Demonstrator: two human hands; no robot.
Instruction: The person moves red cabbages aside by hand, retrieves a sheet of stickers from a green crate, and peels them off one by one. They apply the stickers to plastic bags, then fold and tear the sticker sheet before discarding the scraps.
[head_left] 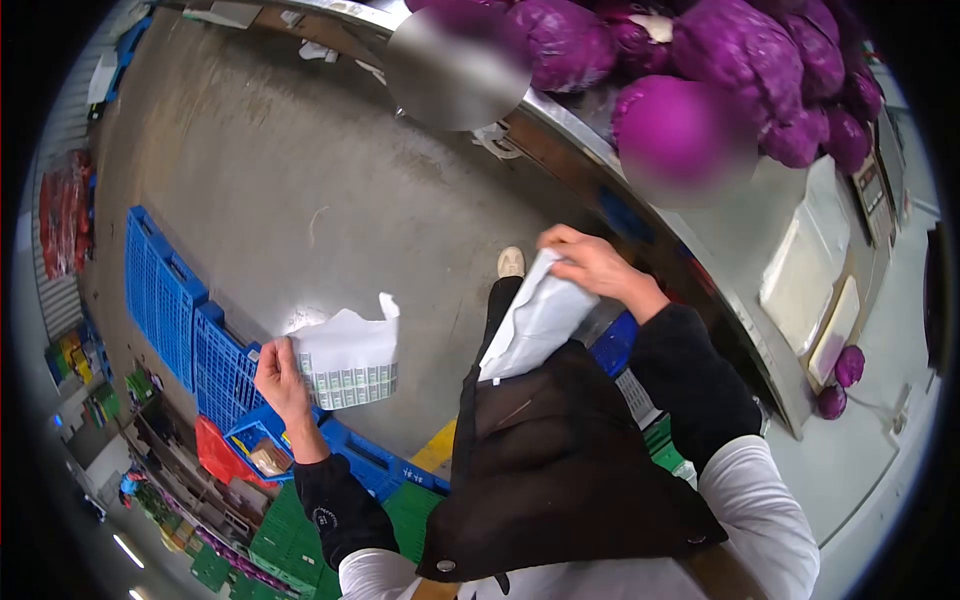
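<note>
Nearest the camera hung a black apron (560, 470) worn over white sleeves with dark arm covers. The person's right hand (598, 265) was raised in front of the apron, its fingers curled and pressed together over the top edge of a plain white sheet (535, 325). That sheet hung down, folded loosely against the apron, with no print visible on it.

Out to the left, the left hand (280, 378) pinched the left edge of a label sheet (350, 360) between thumb and fingers. The label sheet was held level above the floor, well apart from the white sheet. Its upper part was blank and torn ragged. Its lower part carried tight rows of small printed labels in a greenish tone, and their writing was too small to read.

One pale shoe (511, 262) showed on the grey concrete floor (300, 170) between the two hands. Blue crates (165, 295) lay to the left, with a red crate (215, 455) and green crates (290, 540) nearer. At the far right, purple cabbages (740, 50) were heaped on a metal table (700, 235). Beside it stood a machine (872, 195) with a control panel whose markings could not be read.
</note>
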